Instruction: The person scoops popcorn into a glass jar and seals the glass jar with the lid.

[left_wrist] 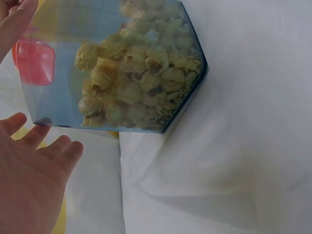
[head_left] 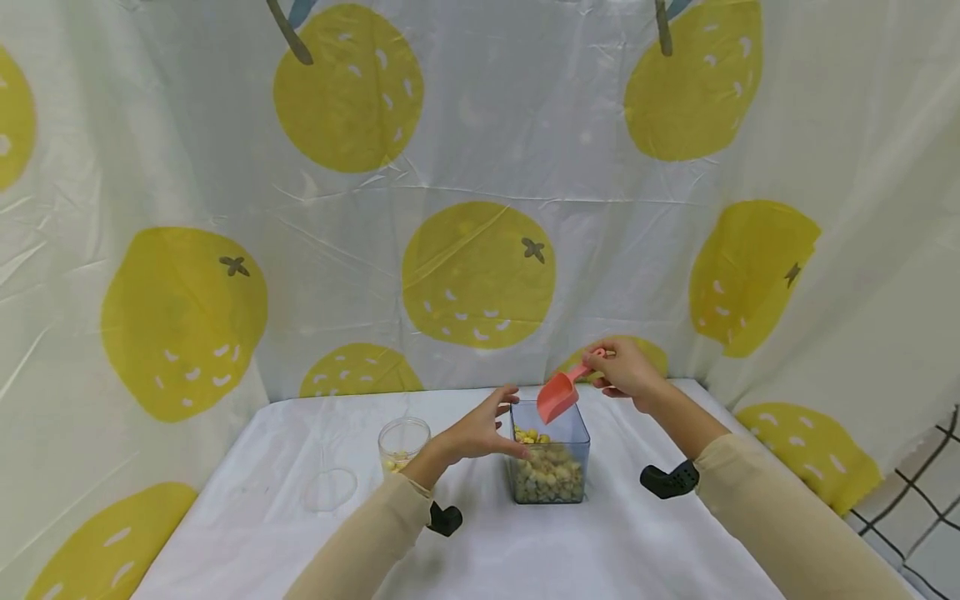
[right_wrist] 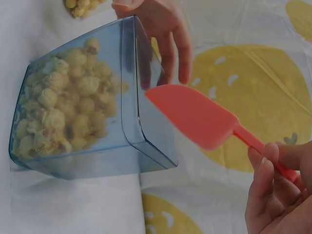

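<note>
A clear bluish square container (head_left: 551, 467), part filled with popcorn (right_wrist: 68, 97), stands on the table. My right hand (head_left: 624, 371) pinches the handle of a coral-pink scoop (head_left: 557, 397) between thumb and fingers. The scoop's blade tilts down over the container's open top, its tip by the rim in the right wrist view. On the container's left side, my left hand (head_left: 476, 429) spreads around the upper edge, thumb toward the front and fingers toward the back. Those fingers look loosely extended in the left wrist view, fingertips right at the container's wall.
Left of the container is a round clear jar (head_left: 403, 437) with some popcorn in the bottom, partly behind my left forearm. Farther left lies a clear round lid (head_left: 330, 489). A white cloth covers the table (head_left: 480, 550), and a fruit-print curtain (head_left: 480, 183) hangs close behind it.
</note>
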The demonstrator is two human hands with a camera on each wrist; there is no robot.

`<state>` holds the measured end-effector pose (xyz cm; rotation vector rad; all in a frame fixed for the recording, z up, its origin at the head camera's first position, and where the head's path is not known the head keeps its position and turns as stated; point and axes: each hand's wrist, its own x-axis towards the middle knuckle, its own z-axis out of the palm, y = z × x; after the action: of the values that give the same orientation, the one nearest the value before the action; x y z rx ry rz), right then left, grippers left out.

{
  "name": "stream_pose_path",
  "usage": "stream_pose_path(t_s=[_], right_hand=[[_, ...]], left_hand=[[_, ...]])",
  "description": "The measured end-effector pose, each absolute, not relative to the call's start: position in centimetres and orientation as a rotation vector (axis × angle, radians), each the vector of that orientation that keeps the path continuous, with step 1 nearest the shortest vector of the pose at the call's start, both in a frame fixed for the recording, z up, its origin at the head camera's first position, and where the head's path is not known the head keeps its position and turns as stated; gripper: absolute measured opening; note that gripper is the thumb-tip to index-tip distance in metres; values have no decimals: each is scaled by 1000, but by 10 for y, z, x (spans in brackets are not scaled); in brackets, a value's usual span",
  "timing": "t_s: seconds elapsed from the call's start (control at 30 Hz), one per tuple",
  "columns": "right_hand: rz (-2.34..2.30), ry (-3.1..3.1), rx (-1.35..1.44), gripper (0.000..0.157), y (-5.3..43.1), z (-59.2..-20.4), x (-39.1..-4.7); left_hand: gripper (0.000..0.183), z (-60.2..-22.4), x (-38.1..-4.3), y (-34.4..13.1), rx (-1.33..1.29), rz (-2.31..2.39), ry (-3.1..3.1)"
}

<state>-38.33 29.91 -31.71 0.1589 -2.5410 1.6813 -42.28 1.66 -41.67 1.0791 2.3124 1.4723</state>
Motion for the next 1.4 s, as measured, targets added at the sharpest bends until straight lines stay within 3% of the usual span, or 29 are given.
stream_pose_path(t_s=[0.63,0.87,1.17,1.4], right_hand=[[1549,-2573,182,23,291,-333,-390],[1344,-2630,262,25,291,-327,-386],[762,-2693,484,12,281,-321,-387],[522,-2767,485,14,264,-322,-384]], left_hand=[[95,-432,-419,21,960,1587,2219],[92,-434,-421,24,969,1581,2227],[89,-430,-418,25,958,1573,2235],[86,-432,-418,25,952,1569,2241]])
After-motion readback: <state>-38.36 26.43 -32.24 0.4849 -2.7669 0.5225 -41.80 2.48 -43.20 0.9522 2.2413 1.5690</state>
